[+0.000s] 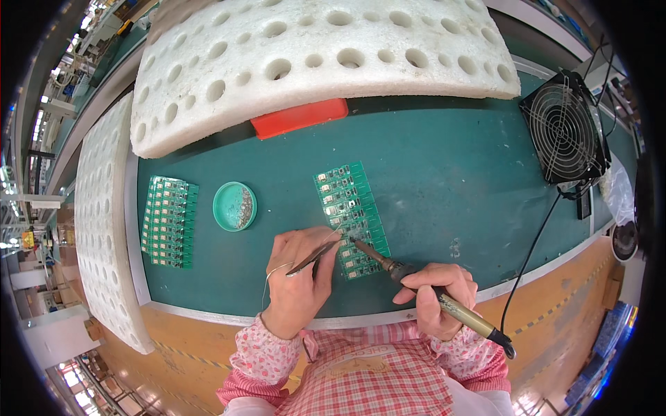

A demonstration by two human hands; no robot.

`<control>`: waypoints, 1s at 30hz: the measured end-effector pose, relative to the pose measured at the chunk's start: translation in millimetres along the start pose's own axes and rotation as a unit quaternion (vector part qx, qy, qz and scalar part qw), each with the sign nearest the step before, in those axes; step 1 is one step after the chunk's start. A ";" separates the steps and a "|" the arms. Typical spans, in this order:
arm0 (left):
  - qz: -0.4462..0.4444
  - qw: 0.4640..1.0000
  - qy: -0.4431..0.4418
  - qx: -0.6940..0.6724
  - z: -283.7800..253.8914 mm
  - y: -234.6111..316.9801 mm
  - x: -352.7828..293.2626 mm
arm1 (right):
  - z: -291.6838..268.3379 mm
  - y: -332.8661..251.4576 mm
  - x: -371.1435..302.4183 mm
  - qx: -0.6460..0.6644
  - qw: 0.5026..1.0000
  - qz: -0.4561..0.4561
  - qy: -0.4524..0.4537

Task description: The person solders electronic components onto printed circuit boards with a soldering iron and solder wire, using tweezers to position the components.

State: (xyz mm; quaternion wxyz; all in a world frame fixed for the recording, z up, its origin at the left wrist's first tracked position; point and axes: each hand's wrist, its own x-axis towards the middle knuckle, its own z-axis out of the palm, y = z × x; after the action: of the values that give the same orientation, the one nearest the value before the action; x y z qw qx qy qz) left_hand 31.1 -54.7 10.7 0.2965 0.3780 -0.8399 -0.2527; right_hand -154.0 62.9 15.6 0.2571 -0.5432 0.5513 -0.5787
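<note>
A green circuit board panel with rows of small components lies on the table in front of me. My right hand grips a soldering iron, whose tip touches or hovers just over the middle of the panel; I cannot tell which. At the panel's left edge, my left hand closes on metal tweezers. A thin solder wire curves out beside this hand, and its end reaches toward the iron's tip. The tweezers' points are partly hidden by the fingers.
Further left lie a stack of similar boards and a round green dish of tiny parts. White foam with holes spans the back, above a red box. More foam stands left. A black fan and the iron's cord are right.
</note>
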 end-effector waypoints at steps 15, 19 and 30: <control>-0.001 1.000 -0.002 0.000 -0.4 -1.5 0.1 | 10.8 1.6 8.2 -0.048 0.998 -0.016 -0.039; 0.003 1.000 -0.006 -0.001 0.2 -0.2 1.4 | 13.7 0.2 4.2 -0.075 0.997 -0.029 -0.022; 0.003 1.000 -0.007 0.006 -1.7 -0.6 -0.6 | 9.6 -4.1 7.5 -0.106 0.989 -0.093 -0.042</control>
State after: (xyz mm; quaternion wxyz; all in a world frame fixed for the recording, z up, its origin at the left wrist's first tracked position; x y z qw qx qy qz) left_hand 32.9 -54.9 11.3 0.2891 0.3758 -0.8444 -0.2493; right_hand -146.1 53.8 20.1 0.1665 -0.6401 0.5451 -0.5152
